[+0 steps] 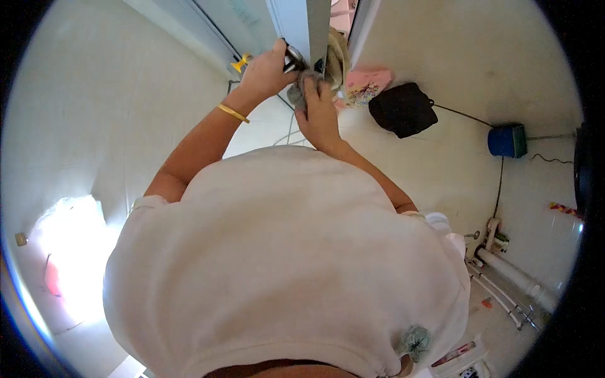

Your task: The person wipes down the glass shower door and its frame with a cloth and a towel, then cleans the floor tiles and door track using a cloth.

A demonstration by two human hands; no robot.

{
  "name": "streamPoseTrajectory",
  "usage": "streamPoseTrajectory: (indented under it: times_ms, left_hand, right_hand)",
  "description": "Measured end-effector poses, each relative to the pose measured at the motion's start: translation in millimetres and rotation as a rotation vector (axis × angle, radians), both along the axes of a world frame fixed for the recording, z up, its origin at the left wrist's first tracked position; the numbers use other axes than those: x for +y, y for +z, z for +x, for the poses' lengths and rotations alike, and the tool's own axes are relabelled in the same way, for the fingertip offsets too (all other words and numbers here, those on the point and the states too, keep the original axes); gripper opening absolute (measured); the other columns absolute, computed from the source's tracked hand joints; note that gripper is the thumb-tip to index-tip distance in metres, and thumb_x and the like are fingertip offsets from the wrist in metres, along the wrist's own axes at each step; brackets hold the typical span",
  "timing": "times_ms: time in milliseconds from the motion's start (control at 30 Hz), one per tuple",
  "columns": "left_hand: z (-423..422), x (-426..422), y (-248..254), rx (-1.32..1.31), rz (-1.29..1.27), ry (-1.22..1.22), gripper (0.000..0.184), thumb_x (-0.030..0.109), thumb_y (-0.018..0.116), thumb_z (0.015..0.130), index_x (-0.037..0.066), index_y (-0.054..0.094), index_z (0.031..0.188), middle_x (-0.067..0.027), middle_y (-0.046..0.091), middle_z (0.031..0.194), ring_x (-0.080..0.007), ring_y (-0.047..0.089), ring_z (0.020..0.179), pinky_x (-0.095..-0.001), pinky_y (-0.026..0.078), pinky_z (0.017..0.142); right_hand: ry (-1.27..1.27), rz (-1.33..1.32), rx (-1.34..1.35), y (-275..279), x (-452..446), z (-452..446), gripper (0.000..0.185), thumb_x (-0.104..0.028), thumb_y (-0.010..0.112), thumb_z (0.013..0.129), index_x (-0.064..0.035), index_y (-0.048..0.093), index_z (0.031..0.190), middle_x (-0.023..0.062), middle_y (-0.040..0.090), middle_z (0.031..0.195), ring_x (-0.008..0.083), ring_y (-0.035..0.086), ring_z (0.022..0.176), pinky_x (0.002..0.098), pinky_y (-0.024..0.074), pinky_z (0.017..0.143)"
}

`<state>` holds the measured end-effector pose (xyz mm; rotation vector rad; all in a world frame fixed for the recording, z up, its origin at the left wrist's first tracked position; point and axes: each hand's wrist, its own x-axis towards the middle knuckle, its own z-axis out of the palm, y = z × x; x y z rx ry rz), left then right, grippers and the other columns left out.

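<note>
Hands [320, 118] hold a shiny handle [292, 60] and rumpled grey cloth [295, 96].

- door [290, 25]: ahead of the person, top centre
- handle [293, 61]: at door edge, left hand [268, 70] on it
- cloth [297, 96]: under right hand [320, 116], just beside handle
- yellow clip-like piece: skip colour; small piece [241, 62] just left of left hand
- towel [338, 58]: right of door edge, beyond right hand
- printed packet [367, 85]: right of towel, near it
- bag [403, 110]: right of packet, just beside it
- container [507, 140]: far right, well apart from bag, cord [464, 114] between them
- pipe [517, 277]: far right, nearer the person than container
- bracelet [234, 113]: on left wrist
</note>
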<state>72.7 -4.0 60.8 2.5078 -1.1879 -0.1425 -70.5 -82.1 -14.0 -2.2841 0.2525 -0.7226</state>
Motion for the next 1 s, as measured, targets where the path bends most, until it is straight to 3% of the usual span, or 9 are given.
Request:
streamPoseTrajectory:
  times_ms: [67, 167, 200, 300, 533, 633, 833, 933, 1000]
  left_hand:
    - [0, -3, 0, 0.006, 0.003, 0.016, 0.052, 0.033, 0.07, 0.073, -0.001, 0.04, 0.099, -0.0232, 0.063, 0.08, -0.0395, 0.062, 0.079, -0.0449, 0.049, 0.066]
    - [7, -3, -5, -0.013, 0.022, 0.028, 0.056, 0.035, 0.072, 0.072, 0.0, 0.04, 0.102, -0.02, 0.063, 0.081, -0.037, 0.063, 0.077, -0.0424, 0.05, 0.066]
    - [5, -1, -9, -0.009, 0.041, 0.029, 0.058, 0.036, 0.073, 0.071, 0.0, 0.04, 0.103, -0.0185, 0.063, 0.081, -0.0359, 0.063, 0.077, -0.0412, 0.05, 0.065]
    - [0, -1, -3, 0.035, 0.012, 0.048, 0.062, 0.037, 0.073, 0.071, -0.001, 0.04, 0.106, -0.0189, 0.063, 0.082, -0.0349, 0.064, 0.078, -0.0415, 0.05, 0.067]
    - [1, -1, -8, -0.051, 0.024, 0.048, 0.057, 0.039, 0.07, 0.072, 0.0, 0.039, 0.1, -0.0167, 0.063, 0.076, -0.0352, 0.063, 0.073, -0.0438, 0.049, 0.061]
    - [0, 0, -7, -0.021, 0.001, 0.037, 0.058, 0.039, 0.071, 0.072, 0.001, 0.039, 0.1, -0.016, 0.063, 0.075, -0.0346, 0.063, 0.073, -0.0432, 0.049, 0.061]
    - [-2, 1, -6, 0.006, -0.01, 0.061, 0.06, 0.039, 0.072, 0.071, 0.001, 0.039, 0.103, -0.0168, 0.063, 0.074, -0.0355, 0.063, 0.073, -0.0433, 0.05, 0.063]
    - [-4, 1, -6, 0.034, -0.011, 0.076, 0.062, 0.038, 0.073, 0.07, 0.001, 0.039, 0.106, -0.0172, 0.063, 0.074, -0.0363, 0.063, 0.073, -0.0433, 0.05, 0.063]
    - [-4, -1, -6, 0.016, -0.002, 0.083, 0.063, 0.038, 0.073, 0.07, 0.001, 0.039, 0.108, -0.0174, 0.063, 0.075, -0.0368, 0.063, 0.072, -0.0432, 0.05, 0.064]
  right_hand:
    - [0.023, 0.088, 0.054, -37, -3, -1, 0.057, -0.004, 0.058, 0.071, -0.0022, 0.041, 0.125, 0.0275, 0.043, 0.11, 0.0439, 0.047, 0.1, 0.0476, 0.0439, 0.081]
    - [0.09, 0.209, 0.039, -26, -11, -26, 0.059, -0.004, 0.059, 0.069, -0.0024, 0.042, 0.126, 0.0286, 0.043, 0.113, 0.0447, 0.045, 0.106, 0.0463, 0.0417, 0.088]
    - [0.002, 0.124, -0.063, -34, -15, -28, 0.062, -0.004, 0.06, 0.068, -0.0031, 0.043, 0.127, 0.0272, 0.042, 0.118, 0.0433, 0.043, 0.111, 0.0436, 0.04, 0.092]
    - [0.001, 0.164, -0.179, -5, -40, -9, 0.062, -0.003, 0.058, 0.068, -0.0018, 0.042, 0.128, 0.0239, 0.04, 0.119, 0.0396, 0.043, 0.109, 0.0399, 0.0383, 0.093]
    - [0.141, 0.222, -0.147, -31, -66, 9, 0.058, -0.001, 0.055, 0.067, -0.0038, 0.048, 0.125, 0.0194, 0.04, 0.12, 0.0345, 0.043, 0.112, 0.0332, 0.0396, 0.091]
    - [0.222, 0.409, -0.096, -29, -77, 6, 0.058, -0.001, 0.054, 0.068, -0.0048, 0.048, 0.125, 0.0193, 0.041, 0.121, 0.0349, 0.044, 0.112, 0.0332, 0.0403, 0.091]
    - [0.193, 0.039, 0.025, -50, -77, -4, 0.055, -0.001, 0.056, 0.068, -0.008, 0.051, 0.122, 0.0229, 0.042, 0.121, 0.0393, 0.046, 0.109, 0.0399, 0.0395, 0.093]
    - [0.129, -0.03, -0.13, -38, -75, 5, 0.055, -0.001, 0.058, 0.068, -0.008, 0.052, 0.121, 0.0235, 0.042, 0.121, 0.0408, 0.046, 0.108, 0.041, 0.0397, 0.093]
    - [0.111, -0.011, -0.091, -36, -73, 5, 0.054, -0.001, 0.058, 0.067, -0.0083, 0.052, 0.121, 0.0229, 0.043, 0.121, 0.0409, 0.046, 0.108, 0.0411, 0.0396, 0.093]
